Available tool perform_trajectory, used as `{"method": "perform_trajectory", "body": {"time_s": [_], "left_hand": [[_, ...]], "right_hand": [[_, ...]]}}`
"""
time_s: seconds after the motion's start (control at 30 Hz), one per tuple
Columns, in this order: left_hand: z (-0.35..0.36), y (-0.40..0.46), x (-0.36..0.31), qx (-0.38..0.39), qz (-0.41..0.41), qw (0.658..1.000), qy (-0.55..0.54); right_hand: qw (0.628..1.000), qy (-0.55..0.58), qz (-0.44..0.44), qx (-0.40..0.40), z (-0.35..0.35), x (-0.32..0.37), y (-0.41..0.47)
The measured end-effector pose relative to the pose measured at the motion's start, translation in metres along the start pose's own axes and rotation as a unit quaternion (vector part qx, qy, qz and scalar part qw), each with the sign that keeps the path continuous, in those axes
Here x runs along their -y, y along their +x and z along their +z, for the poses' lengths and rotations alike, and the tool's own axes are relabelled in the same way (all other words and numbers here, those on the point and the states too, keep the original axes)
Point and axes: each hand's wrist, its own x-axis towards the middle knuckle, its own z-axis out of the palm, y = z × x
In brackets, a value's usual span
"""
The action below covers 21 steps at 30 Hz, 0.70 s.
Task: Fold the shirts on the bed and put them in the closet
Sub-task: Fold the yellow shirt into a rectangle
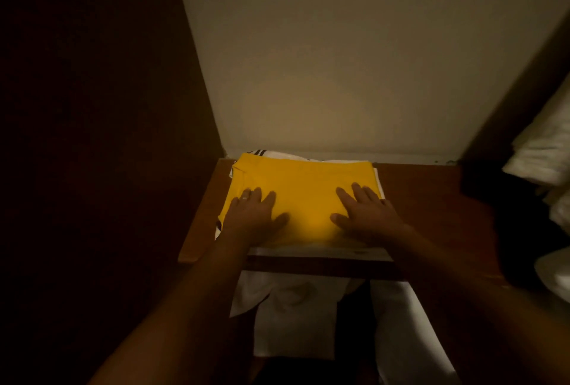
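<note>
On yellow shirt (303, 196), left hand (254, 215), right hand (365, 213) flat

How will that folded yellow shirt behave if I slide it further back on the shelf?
The yellow shirt is soft cloth, so it would probably bunch rather than slide as one. It lies on a white shirt, which might drag along.
</note>
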Motion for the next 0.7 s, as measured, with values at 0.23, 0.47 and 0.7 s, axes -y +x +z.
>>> {"method": "perform_trajectory", "body": {"time_s": [0.23,0.47,0.7], "left_hand": [[-0.043,-0.04,-0.019,-0.011,-0.004,0.998,-0.065],[-0.075,-0.075,-0.034,-0.032,0.002,0.993,-0.115],[-0.18,-0.142,-0.05,-0.007,-0.017,0.993,-0.114]], "right_hand": [[0.997,0.012,-0.031,-0.066,-0.031,0.017,-0.042],[0.994,0.018,-0.061,-0.094,-0.058,0.035,-0.079],[0.998,0.013,-0.06,-0.034,-0.148,0.073,-0.147]]}}
